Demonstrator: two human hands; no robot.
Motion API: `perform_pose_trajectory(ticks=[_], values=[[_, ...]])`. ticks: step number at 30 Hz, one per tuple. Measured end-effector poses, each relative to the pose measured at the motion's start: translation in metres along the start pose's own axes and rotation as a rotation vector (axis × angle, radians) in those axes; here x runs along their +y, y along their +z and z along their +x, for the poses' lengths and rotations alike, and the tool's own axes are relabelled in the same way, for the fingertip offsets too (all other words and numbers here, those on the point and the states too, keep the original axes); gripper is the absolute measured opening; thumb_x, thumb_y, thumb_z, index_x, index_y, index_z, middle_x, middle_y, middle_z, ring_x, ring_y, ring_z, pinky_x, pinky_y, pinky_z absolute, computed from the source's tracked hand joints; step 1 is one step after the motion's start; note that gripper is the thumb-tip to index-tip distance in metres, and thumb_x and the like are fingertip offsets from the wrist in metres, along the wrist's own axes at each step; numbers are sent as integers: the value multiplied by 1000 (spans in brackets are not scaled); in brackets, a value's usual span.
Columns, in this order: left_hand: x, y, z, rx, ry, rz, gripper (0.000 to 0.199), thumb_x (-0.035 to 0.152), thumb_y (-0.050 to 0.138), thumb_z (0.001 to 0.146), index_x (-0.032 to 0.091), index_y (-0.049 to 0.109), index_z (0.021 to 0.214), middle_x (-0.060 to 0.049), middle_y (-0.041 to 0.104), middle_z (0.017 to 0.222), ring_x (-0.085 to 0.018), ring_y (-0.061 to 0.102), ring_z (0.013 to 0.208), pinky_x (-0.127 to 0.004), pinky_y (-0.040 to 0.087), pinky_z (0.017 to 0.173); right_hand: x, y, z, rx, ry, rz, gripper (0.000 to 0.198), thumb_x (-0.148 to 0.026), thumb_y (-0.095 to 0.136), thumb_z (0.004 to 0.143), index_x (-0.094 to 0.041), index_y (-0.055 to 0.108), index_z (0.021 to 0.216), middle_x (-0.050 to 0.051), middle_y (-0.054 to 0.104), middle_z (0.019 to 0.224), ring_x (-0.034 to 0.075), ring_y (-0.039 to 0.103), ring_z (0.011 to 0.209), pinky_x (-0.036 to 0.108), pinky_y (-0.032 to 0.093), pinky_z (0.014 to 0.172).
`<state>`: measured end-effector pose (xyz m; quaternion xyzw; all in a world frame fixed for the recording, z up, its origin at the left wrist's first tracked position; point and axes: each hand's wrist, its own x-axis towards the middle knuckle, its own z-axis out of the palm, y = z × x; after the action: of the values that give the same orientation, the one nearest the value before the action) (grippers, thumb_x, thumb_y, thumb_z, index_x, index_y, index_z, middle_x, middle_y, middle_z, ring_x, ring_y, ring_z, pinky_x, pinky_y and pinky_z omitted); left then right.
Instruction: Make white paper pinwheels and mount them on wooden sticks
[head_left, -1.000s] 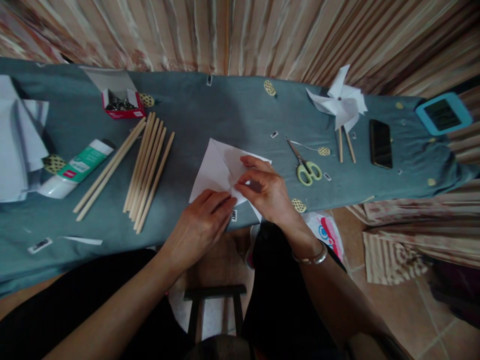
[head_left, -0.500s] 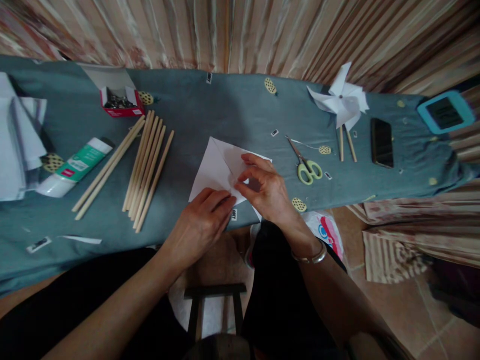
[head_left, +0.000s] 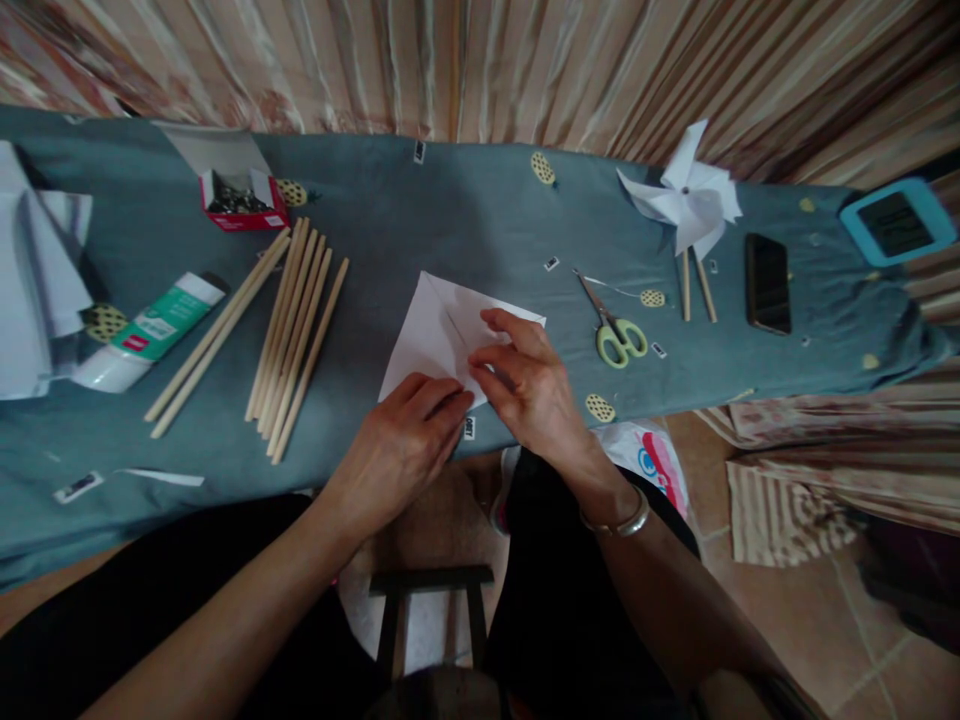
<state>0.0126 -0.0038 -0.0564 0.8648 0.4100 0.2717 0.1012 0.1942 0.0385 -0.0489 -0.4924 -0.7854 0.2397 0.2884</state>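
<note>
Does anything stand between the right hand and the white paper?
Nothing visible does. The right hand is right at the white paper; the left hand is alongside, not between, and the scissors lie off to the right.

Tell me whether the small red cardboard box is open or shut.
Open: the red box has its pale lid folded back, showing small dark shiny pieces inside.

I count one left hand [head_left: 405, 435] and one right hand [head_left: 529, 385] at one paper square [head_left: 424, 340]. Left of the square: two paired sticks [head_left: 223, 337], five or six bundled sticks [head_left: 291, 335], one tube [head_left: 157, 330], one red box [head_left: 255, 219], one paper stack [head_left: 22, 300]. Right of it: one pair of scissors [head_left: 609, 321], one phone [head_left: 768, 285], one blue-framed device [head_left: 898, 222], two stick ends [head_left: 706, 290], at least one pinwheel [head_left: 697, 210].
</note>
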Motion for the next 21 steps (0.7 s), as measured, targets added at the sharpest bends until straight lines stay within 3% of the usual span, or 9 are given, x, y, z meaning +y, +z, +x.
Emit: perform_pose_trajectory(ticks=[11, 21], values=[[-1, 0, 0, -21, 15, 18, 21, 12, 55, 91, 7, 65, 109, -13, 68, 102, -24, 61, 90, -39, 60, 79, -13, 10, -12, -66, -46, -252, 28, -14, 44, 92, -20, 65, 109, 13, 52, 141, 31, 44, 132, 52, 38, 113], [0, -3, 2, -24, 15, 15, 19, 10, 53, 90, 6, 66, 104, -16, 66, 107, -25, 62, 95, -39, 59, 83, -13, 27, -18, 11, -216, -515, 33, -7, 39, 95, -10, 60, 120, 16, 59, 137, 29, 52, 125, 45, 48, 100]])
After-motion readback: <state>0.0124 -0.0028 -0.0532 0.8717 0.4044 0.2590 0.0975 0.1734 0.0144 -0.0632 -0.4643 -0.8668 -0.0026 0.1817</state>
